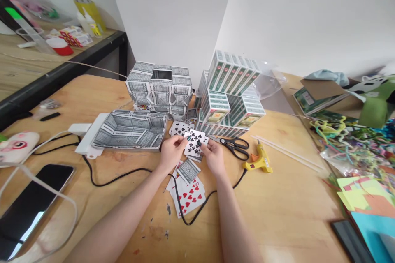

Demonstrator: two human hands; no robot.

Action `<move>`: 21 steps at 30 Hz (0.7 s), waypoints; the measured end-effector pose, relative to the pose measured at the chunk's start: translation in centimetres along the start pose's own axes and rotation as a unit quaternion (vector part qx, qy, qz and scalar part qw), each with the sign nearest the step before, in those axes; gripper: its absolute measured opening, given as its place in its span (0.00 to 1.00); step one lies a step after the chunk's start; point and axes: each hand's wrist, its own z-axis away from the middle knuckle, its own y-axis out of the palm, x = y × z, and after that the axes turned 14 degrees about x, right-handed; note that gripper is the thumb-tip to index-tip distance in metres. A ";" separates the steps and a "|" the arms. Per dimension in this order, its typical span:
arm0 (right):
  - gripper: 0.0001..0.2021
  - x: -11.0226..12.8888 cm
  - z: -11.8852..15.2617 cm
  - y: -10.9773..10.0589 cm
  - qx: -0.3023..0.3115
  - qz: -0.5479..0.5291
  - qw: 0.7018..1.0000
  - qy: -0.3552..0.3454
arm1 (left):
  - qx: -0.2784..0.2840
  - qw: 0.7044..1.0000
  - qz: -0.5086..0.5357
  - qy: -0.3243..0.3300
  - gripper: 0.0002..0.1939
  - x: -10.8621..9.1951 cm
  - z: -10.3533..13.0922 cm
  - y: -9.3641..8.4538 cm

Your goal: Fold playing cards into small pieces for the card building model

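- The worktop [277,197] is of light wood, with some dark marks near its front part. Behind it stand pale walls [173,16]. At the left there is a shelf [18,70] with a dark edge, carrying bottles [89,22] and a red-white cup [59,46].
- Two hands are in view. The left hand [173,151] and the right hand [213,158] pinch the held cards [194,143] between thumb and fingers, one from each side. At least two cards are there, a ten of clubs in front.
- The held cards are above the middle of the worktop, between the tray [131,131] and the scissors [236,146].
- I count one tray made of cards, one card model [160,90] with a square opening on top, one pair of scissors, one yellow glue gun [261,160] and two thin sticks [286,154].
- The card boxes [231,76] are stacked; the upper row shows about six, the total I cannot tell.
- Loose heart cards [191,199] lie nearer to the person, and club cards [179,127] lie behind the hands, partly covered.
- A black cable [120,173] crosses over the heart cards. A white cable [52,188] passes over the phone [33,201].
- The tray touches the power strip [92,137]. Coloured paper [370,201] is at the right.
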 end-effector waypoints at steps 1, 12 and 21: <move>0.12 0.0 0.0 0.0 -0.002 0.001 1.000 0.001 | 0.000 1.000 -0.001 -0.001 0.10 0.0 0.0 0.0; 0.10 0.5 0.3 -0.1 0.001 -0.008 1.000 0.000 | 0.033 0.994 0.101 -0.016 0.16 0.6 0.0 -0.3; 0.10 0.8 0.4 -0.1 -0.008 0.002 1.000 -0.001 | 0.088 0.980 0.176 -0.026 0.15 0.3 -0.3 -1.0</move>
